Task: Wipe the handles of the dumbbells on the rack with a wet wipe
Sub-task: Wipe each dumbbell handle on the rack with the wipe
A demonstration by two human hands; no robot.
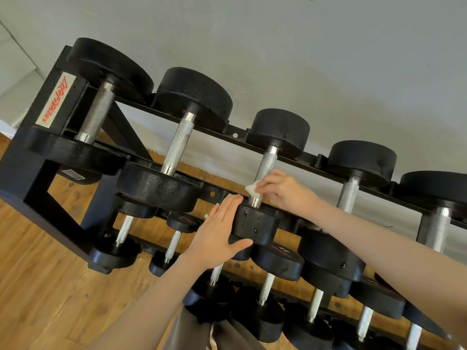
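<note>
Right hand [285, 189] wraps wet wipe [252, 188] around handle [264, 170] between dumbbell heads.

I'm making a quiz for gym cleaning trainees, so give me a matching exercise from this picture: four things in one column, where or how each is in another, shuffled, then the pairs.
Column one:
1. wet wipe
2. left hand
3. red-lettered label
4. right hand

Column two:
A. on the rack's end frame
B. pressed flat against a black dumbbell head
C. wrapped on the third top-row handle
D. fingers curled round the wipe

Pairs: 1-C, 2-B, 3-A, 4-D
</note>
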